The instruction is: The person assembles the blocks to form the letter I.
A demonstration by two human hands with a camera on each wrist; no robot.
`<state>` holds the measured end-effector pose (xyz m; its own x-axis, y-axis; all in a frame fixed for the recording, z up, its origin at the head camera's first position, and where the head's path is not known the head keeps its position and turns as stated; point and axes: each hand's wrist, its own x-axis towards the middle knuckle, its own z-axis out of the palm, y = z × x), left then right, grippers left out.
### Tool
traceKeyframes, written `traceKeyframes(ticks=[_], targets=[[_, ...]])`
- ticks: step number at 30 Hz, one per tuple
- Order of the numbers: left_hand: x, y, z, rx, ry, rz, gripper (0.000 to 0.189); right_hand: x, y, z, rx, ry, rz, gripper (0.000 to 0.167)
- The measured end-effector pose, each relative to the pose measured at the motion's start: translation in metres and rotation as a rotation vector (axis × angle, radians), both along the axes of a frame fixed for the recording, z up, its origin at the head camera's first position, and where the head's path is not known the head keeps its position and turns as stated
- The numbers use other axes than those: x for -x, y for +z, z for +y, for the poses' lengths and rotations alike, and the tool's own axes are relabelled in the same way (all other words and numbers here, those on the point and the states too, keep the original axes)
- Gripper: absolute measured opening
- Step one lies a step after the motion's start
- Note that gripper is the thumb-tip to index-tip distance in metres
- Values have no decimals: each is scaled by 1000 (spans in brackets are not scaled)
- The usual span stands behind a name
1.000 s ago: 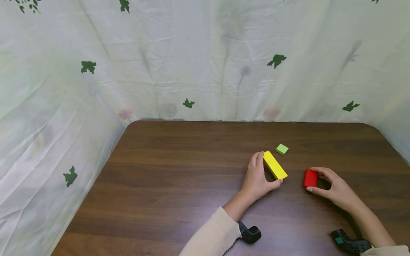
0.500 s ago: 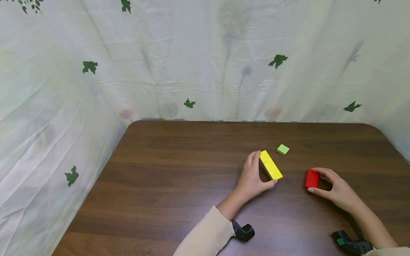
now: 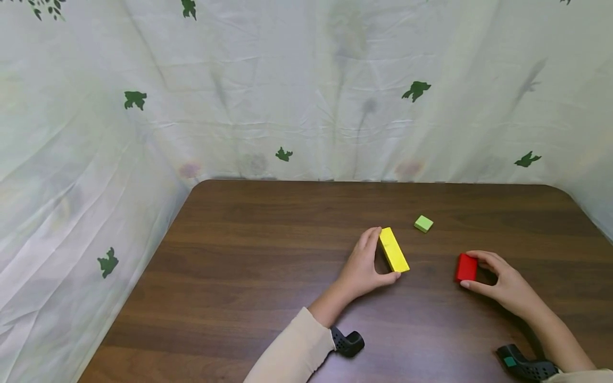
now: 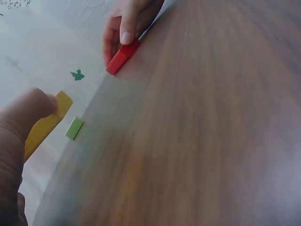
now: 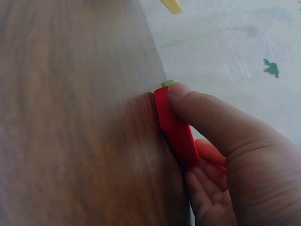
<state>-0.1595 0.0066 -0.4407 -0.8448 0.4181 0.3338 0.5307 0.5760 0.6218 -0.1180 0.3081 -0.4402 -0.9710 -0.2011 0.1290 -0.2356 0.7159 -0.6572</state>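
Note:
A long yellow block (image 3: 395,250) is pinched lengthwise between the thumb and fingers of my left hand (image 3: 361,266), right of the table's middle. In the left wrist view the yellow block (image 4: 47,125) appears raised above the tabletop. My right hand (image 3: 505,282) grips a short red block (image 3: 466,267) by its two ends, farther right. The right wrist view shows the red block (image 5: 174,125) down at the wood surface, thumb on its near end. Behind and between the hands lies a small light green block (image 3: 423,224), touched by neither.
The brown wooden table (image 3: 239,255) has rounded far corners. A pale curtain (image 3: 306,96) with green leaf shapes hangs along its back and left side. Each wrist wears a black camera mount, the left mount (image 3: 348,342) and the right mount (image 3: 524,363).
My left hand has carried the yellow block leftward, away from the green block, turning it a little more upright in view. The right hand and red block have stayed in place.

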Motion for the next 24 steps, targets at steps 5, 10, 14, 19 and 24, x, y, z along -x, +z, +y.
traceKeyframes(ticks=[5, 10, 14, 19, 24], targets=[[2, -1, -11, 46, -34, 5, 95, 0, 0, 0, 3, 3, -5, 62], [3, -2, -20, 78, -60, -10, 95, 0, -1, 0, 7, 4, -1, 62], [3, -2, -25, 93, -81, -34, 95, 0, -1, 1, 11, 7, -13, 63], [3, -2, -32, 124, -93, -61, 95, 1, -1, 1, 6, 3, -14, 64], [2, -1, -37, 155, -106, -81, 93, 1, -1, 1, 7, 5, -17, 64]])
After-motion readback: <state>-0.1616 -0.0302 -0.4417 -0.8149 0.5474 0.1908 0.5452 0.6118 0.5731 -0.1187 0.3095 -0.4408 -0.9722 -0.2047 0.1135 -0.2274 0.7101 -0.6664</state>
